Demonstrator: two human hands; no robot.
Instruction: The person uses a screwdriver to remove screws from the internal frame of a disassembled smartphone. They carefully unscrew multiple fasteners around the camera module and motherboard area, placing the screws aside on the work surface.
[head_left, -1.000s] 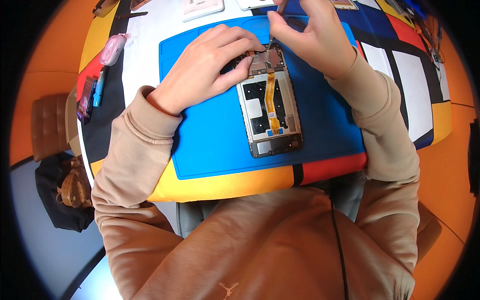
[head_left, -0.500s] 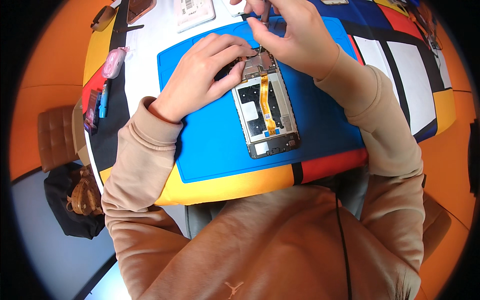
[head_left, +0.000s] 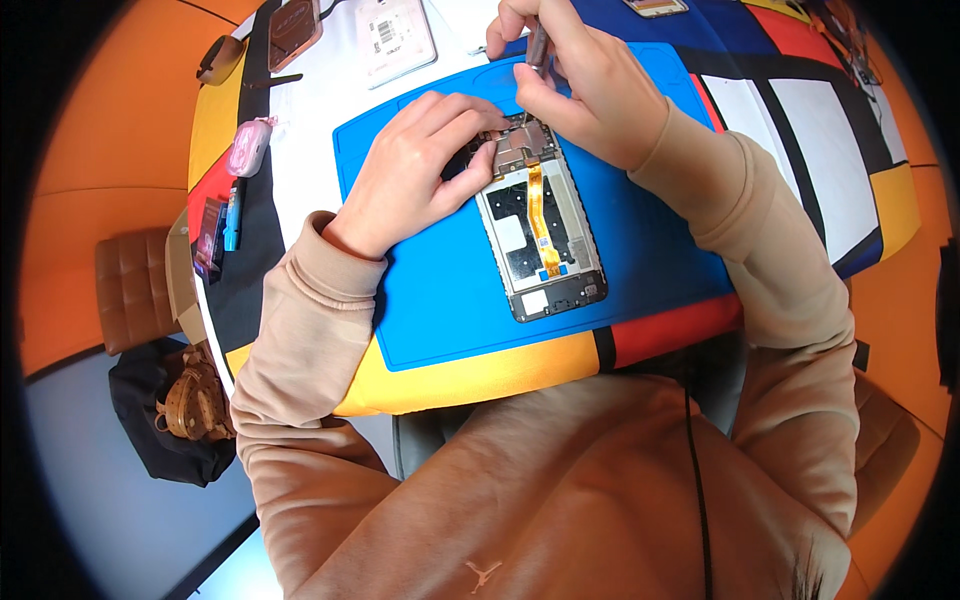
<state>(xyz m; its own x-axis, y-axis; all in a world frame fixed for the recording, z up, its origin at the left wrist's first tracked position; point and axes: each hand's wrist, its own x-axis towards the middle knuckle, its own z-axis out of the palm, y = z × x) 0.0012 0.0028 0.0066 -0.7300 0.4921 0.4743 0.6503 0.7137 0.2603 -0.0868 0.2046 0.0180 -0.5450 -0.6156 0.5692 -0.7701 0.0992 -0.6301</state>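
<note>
An opened smartphone (head_left: 560, 215) lies on a blue work mat (head_left: 440, 300), its inner frame, circuit board and a yellow ribbon cable (head_left: 537, 215) bare. My left hand (head_left: 415, 170) grips the phone's upper left edge, thumb and fingers closed about it. Over the phone's top end, my right hand (head_left: 600, 95) holds a small screwdriver (head_left: 539, 50) nearly upright between its fingers. The thin shaft points down at the board near the top edge. Its exact contact point is too small to make out.
Beyond the mat lie a white phone-shaped panel (head_left: 396, 40) and a brown-framed device (head_left: 294, 32). On the left are a pink case (head_left: 249, 147), a blue marker (head_left: 233, 215) and a roll of tape (head_left: 219, 60). Cables (head_left: 850, 40) lie at the far right.
The whole view has shifted slightly, so everything sits a little further right and lower. The screwdriver's handle shows more. Both hands keep about the same place at the phone.
</note>
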